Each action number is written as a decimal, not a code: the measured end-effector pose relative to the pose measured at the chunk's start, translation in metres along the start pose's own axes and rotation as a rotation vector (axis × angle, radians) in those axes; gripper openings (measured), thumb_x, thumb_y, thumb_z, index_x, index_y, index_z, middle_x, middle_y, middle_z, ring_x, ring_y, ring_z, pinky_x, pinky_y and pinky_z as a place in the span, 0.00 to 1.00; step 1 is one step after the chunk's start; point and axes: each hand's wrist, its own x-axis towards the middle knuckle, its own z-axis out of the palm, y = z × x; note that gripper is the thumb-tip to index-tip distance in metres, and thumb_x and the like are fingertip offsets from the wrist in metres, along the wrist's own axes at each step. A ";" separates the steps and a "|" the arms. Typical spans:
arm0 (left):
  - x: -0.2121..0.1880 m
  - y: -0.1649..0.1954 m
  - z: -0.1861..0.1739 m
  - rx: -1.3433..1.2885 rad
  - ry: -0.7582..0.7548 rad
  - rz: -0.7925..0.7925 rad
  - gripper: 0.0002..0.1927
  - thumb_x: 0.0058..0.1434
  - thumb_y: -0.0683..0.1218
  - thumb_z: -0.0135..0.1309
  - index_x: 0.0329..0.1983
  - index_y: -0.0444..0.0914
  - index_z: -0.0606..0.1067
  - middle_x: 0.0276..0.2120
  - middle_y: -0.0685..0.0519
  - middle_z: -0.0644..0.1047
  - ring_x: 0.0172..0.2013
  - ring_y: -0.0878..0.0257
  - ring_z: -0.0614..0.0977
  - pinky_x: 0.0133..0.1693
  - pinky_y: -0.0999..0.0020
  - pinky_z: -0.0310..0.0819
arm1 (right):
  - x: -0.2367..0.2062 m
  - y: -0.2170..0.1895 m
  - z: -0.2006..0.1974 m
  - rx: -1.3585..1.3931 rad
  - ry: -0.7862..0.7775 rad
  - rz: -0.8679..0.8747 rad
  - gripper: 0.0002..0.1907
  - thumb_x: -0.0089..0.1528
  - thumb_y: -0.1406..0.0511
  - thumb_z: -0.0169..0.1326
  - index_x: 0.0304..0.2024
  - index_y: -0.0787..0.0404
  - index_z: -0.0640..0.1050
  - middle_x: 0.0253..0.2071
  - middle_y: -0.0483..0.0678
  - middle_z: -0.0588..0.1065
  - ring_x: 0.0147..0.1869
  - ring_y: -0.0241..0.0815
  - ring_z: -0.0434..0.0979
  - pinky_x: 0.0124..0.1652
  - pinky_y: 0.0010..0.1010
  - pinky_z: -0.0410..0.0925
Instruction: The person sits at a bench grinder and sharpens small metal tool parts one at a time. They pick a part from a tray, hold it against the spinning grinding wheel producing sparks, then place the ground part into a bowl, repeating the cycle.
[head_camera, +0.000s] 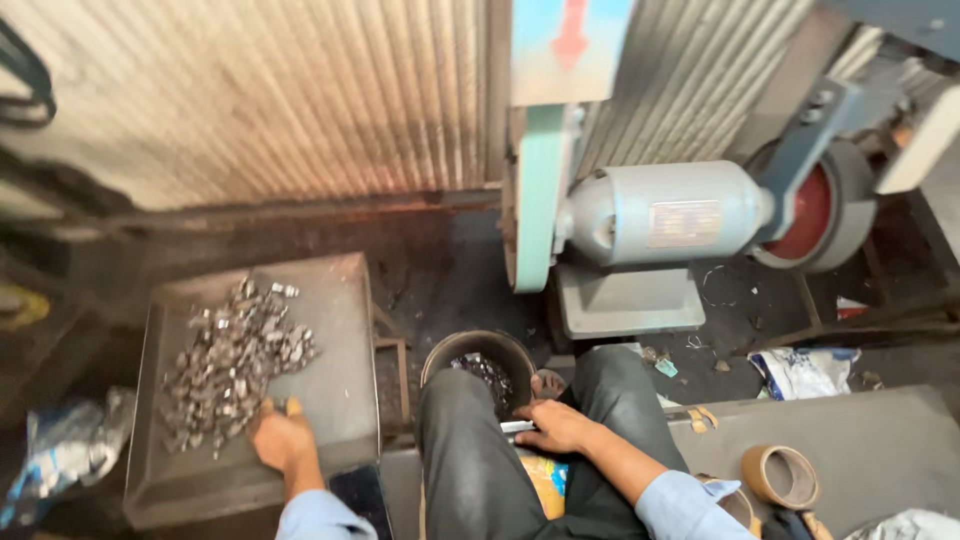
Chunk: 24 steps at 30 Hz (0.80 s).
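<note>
My left hand (280, 438) rests on a grey metal tray (335, 330) at the lower left, fingers curled at the near edge of a heap of small shiny metal pieces (235, 360); whether it grips any piece is hidden. My right hand (555, 425) lies on my dark-trousered knee, holding a thin silvery metal piece (518, 427) by its end. Between my knees stands a round dark bucket (478, 352) with more metal pieces inside. My bare foot (547, 383) shows beside it.
A grey bench grinder (660, 215) with a green-guarded wheel (535, 200) on its left and a red wheel (810, 210) on its right stands ahead. Corrugated metal wall (270, 90) behind. Tape rolls (780, 475) lie on a grey surface at right. Plastic bags (60, 445) sit at far left.
</note>
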 end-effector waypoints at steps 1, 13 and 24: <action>0.000 0.003 -0.002 0.005 -0.016 0.007 0.20 0.63 0.51 0.63 0.56 0.38 0.80 0.49 0.39 0.80 0.52 0.42 0.79 0.50 0.50 0.75 | -0.002 0.004 0.000 0.003 0.011 -0.018 0.25 0.63 0.55 0.60 0.55 0.65 0.76 0.48 0.61 0.77 0.56 0.61 0.75 0.55 0.46 0.67; -0.169 0.187 0.014 -1.307 -0.834 0.046 0.16 0.65 0.39 0.56 0.56 0.32 0.78 0.48 0.49 0.81 0.43 0.65 0.82 0.46 0.71 0.77 | 0.013 0.001 -0.001 1.148 0.436 0.088 0.17 0.66 0.59 0.56 0.53 0.63 0.79 0.41 0.43 0.81 0.43 0.30 0.78 0.42 0.24 0.72; -0.217 0.261 0.051 -1.221 -1.197 -0.152 0.16 0.66 0.40 0.53 0.56 0.33 0.78 0.36 0.52 0.82 0.31 0.66 0.80 0.32 0.71 0.74 | -0.012 0.041 -0.034 1.141 0.719 0.126 0.13 0.68 0.62 0.54 0.46 0.65 0.83 0.33 0.39 0.77 0.35 0.26 0.72 0.36 0.20 0.67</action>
